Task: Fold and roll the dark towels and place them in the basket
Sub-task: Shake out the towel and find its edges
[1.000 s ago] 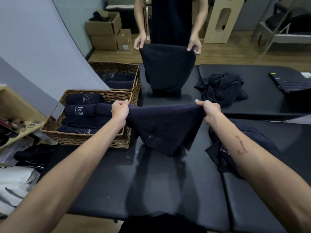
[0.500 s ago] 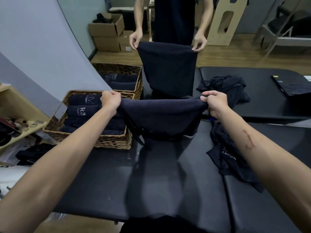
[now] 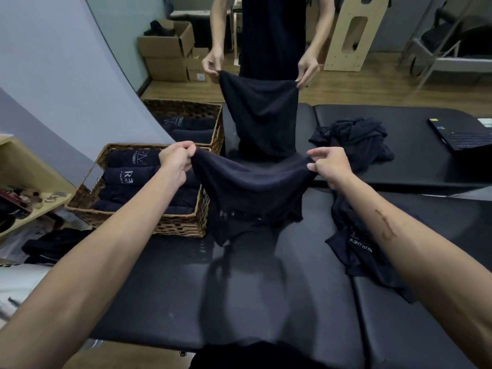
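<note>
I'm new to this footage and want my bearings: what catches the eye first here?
First, the dark towel stretched mid-air over the black table, its top corners pinched by the left hand and right hand. Across the table, a second person holds up another towel the same way. Left of the held towel, a wicker basket already holds rolled towels.
</note>
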